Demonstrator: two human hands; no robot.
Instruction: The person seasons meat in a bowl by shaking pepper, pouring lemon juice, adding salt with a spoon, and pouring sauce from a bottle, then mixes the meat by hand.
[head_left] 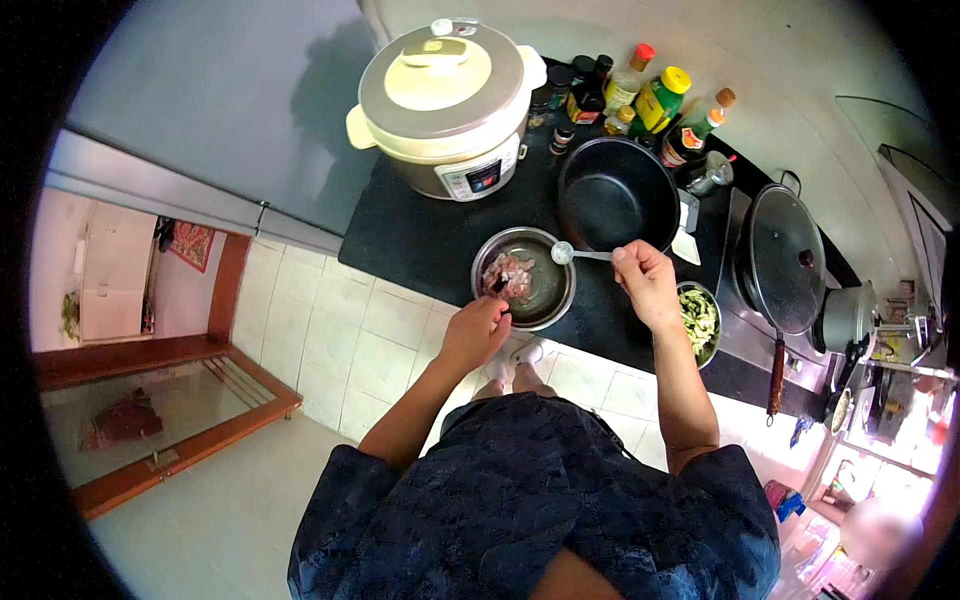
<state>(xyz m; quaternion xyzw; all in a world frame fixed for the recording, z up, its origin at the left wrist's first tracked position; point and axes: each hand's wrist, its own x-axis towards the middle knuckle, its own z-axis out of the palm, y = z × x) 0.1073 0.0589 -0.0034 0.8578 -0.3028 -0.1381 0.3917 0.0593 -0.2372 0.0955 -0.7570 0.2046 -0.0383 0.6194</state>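
My right hand pinches the handle of a small white spoon. Whitish stuff seems to lie in the spoon's bowl, which hangs over the right rim of a steel bowl. Pieces of raw pinkish meat lie in the left part of that bowl. At its lower left rim, my left hand is closed around a thin dark utensil, whose tip reaches the meat. Most of this utensil is hidden by my fingers, so its kind cannot be told.
Behind the bowl stands a black pot, with a rice cooker at the left. Several seasoning bottles line the wall. A bowl of chopped green vegetable sits beside my right forearm. Farther right is a lidded pan on the stove.
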